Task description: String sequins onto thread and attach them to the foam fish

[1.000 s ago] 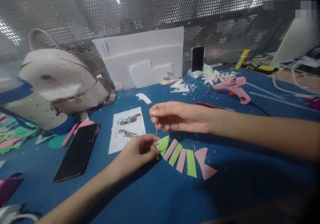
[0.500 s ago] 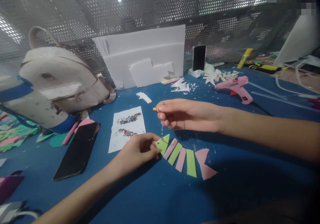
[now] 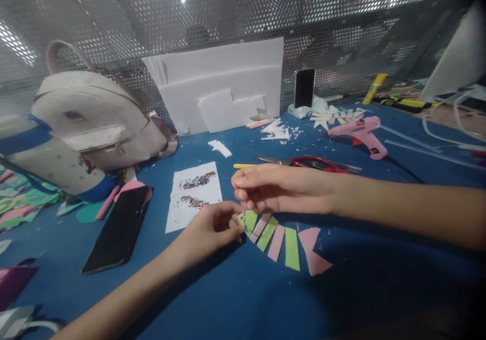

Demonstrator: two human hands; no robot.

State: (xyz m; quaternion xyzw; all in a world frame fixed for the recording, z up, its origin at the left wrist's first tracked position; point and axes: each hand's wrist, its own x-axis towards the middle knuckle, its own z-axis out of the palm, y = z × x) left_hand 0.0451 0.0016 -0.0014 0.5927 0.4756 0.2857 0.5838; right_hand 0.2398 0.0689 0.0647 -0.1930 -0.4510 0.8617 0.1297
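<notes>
Near the middle of the blue table, my left hand [image 3: 214, 228] pinches the edge of a light green foam fish head [image 3: 251, 219] with a dark eye dot. A thin speckled strand [image 3: 246, 218] hangs from the closed fingertips of my right hand [image 3: 271, 187] down onto the fish head. What exactly the strand is made of cannot be made out. To the right of the head lie pink strips [image 3: 276, 243] and green strips [image 3: 292, 249] in a curved row, ending in a pink tail piece [image 3: 315, 251].
Behind my right hand lie red-handled scissors [image 3: 315, 162] and a yellow stick [image 3: 243, 166]. A pink glue gun [image 3: 364, 136] is at the right. White paper with coloured glitter bits [image 3: 176, 218], a black phone [image 3: 117, 228] and a backpack [image 3: 91, 112] are on the left.
My right hand has moved down and slightly left, lowering the strand across the fish head. The scissors and more of the yellow stick now show behind it. My left hand stays put.
</notes>
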